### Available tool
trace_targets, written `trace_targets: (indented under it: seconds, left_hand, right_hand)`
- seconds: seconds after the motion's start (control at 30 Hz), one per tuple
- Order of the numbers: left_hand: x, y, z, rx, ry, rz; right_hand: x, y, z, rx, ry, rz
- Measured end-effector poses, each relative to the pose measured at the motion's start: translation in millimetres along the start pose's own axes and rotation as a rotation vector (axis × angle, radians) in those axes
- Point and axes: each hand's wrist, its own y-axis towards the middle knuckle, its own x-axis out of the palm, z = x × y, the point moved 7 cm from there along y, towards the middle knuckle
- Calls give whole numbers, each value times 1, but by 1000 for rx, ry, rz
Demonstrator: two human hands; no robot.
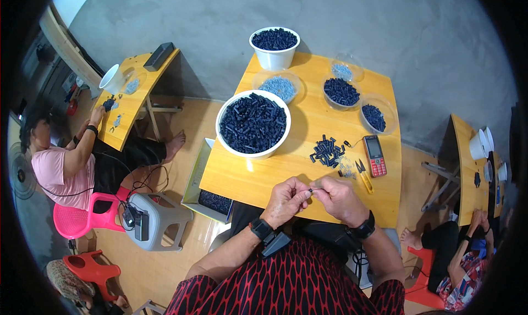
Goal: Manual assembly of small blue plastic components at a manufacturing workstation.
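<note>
Left hand (287, 201) and right hand (342, 199) both pinching small dark piece (311, 190) over near edge of yellow table (311, 117). Large white tub (256, 155) on left edge, phone (375, 156) by right edge, grey wall (352, 18) beyond far edge.

Beyond your right hand (340, 198), the loose tubes (328, 151) are black, the phone (375, 156) red and black; your shirt (291, 279) is black, netted in red.

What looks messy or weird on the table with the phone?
Nothing looks broken. A loose pile of black tubes lies outside the tubs, so it looks spilled, though maybe it's there on purpose. The yellow snips lie slightly open beside the phone, which seems odd among the parts.
</note>
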Motion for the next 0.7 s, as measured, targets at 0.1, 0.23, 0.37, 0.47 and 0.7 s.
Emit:
trace_targets:
  seconds: [0.1,0.23,0.37,0.47,0.7]
  left_hand:
    - [0,-1,4,-17,-6,8]
    - [1,-2,4,-7,3,6]
    - [2,-1,5,-24,17,9]
    - [2,0,3,-21,7,18]
    - [-1,2,-1,10,-24,47]
  right_hand:
    - [5,-17,26,282,339,185]
    - [7,-22,26,254,253,188]
    - [5,-20,21,165,221,217]
    - [14,-23,25,239,386,206]
    - [9,-13,43,277,459,78]
